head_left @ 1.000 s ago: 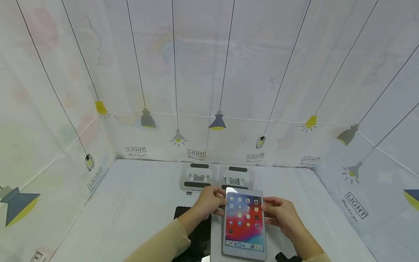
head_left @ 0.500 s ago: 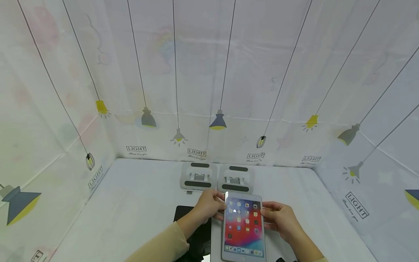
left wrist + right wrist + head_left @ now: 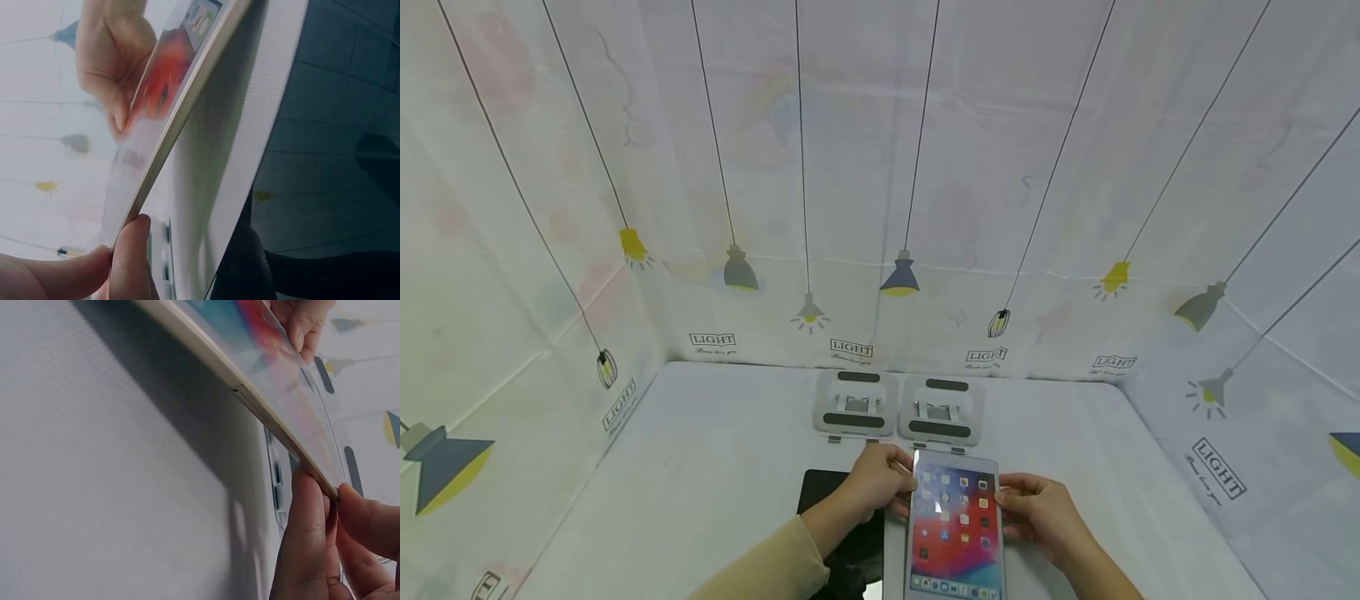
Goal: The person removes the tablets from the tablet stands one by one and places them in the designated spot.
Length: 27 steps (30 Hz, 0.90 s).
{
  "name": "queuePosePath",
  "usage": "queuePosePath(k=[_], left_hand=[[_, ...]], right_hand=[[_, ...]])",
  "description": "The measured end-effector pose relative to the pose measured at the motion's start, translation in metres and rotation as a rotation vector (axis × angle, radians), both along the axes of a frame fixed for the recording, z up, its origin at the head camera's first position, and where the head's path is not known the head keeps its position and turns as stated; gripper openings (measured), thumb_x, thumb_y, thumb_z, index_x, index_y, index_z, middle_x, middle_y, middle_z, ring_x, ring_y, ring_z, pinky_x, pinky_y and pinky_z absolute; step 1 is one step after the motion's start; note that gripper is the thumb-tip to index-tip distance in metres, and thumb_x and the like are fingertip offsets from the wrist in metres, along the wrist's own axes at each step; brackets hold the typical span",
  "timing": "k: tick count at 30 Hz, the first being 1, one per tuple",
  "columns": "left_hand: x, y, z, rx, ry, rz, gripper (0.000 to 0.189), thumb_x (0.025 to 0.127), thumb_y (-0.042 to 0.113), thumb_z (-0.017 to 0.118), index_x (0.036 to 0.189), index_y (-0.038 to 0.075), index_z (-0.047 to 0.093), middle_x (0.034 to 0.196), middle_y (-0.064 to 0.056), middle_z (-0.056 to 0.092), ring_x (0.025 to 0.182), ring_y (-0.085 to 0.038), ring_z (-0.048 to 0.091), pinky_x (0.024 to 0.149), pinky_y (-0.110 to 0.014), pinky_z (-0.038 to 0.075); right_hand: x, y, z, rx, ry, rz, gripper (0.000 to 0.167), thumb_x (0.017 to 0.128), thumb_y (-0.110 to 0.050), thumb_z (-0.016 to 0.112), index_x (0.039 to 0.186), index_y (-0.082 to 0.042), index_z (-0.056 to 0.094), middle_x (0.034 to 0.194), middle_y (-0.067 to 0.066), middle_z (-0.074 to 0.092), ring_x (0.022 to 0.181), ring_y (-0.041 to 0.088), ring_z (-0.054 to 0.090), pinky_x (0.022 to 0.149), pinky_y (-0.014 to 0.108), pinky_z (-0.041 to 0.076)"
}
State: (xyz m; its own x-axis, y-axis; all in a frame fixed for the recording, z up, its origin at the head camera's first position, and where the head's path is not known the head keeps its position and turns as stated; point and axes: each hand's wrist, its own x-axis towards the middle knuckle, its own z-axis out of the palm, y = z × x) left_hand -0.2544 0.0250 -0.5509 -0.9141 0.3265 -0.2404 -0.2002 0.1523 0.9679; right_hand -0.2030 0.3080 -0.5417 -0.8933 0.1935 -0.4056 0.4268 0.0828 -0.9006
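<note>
A white-framed tablet (image 3: 957, 533), its screen lit with rows of app icons, is held between both hands in the head view. My left hand (image 3: 880, 482) pinches its left edge near the far corner, thumb on the front and fingers behind. On the opposite edge my right hand (image 3: 1047, 510) pinches it the same way. Both wrist views show the tablet's thin edge (image 3: 164, 140) tilted, with a gap and a shadow between it and the white surface (image 3: 94, 462) along the visible part. Its near end is cut off in the head view.
Two grey folding stands with dark pads, a left stand (image 3: 855, 403) and a right stand (image 3: 941, 410), lie side by side beyond the tablet. A glossy black flat panel (image 3: 827, 492) lies under my left forearm. A curtain printed with lamps (image 3: 880, 167) surrounds the white table (image 3: 730, 467).
Both hands have drawn the tablet towards me, down in the head view. The front of the right stand, partly covered before, now shows. Both hands keep their hold on the edges.
</note>
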Motion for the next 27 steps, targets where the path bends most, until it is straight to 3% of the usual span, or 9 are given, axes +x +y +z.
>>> queuePosePath(k=[10,20,27], left_hand=[[0.004,0.001,-0.004,0.003,0.001,-0.005,0.016,0.089,-0.006,0.077,0.102,0.001,0.069,0.086,-0.010,0.073,0.062,-0.017,0.073,0.046,-0.030,0.060],[0.012,0.003,0.001,-0.062,-0.022,-0.010,0.010,0.089,-0.006,0.072,0.097,-0.002,0.070,0.084,-0.012,0.072,0.063,-0.017,0.072,0.048,-0.032,0.062],[0.015,0.001,0.007,-0.092,-0.048,-0.025,0.011,0.094,-0.005,0.068,0.105,-0.004,0.070,0.088,-0.013,0.074,0.069,-0.018,0.075,0.055,-0.033,0.066]], right_hand=[[0.004,-0.002,-0.006,0.011,-0.020,-0.015,0.039,0.095,-0.008,0.081,0.132,0.000,0.071,0.103,0.012,0.079,0.083,0.028,0.078,0.071,0.043,0.069],[0.009,-0.002,-0.009,0.042,-0.040,-0.004,0.039,0.092,-0.006,0.083,0.129,0.001,0.073,0.101,0.012,0.080,0.079,0.027,0.077,0.070,0.043,0.069],[0.011,0.000,-0.009,0.055,-0.056,0.041,0.036,0.094,-0.003,0.079,0.128,0.005,0.071,0.098,0.012,0.081,0.078,0.025,0.077,0.071,0.042,0.069]])
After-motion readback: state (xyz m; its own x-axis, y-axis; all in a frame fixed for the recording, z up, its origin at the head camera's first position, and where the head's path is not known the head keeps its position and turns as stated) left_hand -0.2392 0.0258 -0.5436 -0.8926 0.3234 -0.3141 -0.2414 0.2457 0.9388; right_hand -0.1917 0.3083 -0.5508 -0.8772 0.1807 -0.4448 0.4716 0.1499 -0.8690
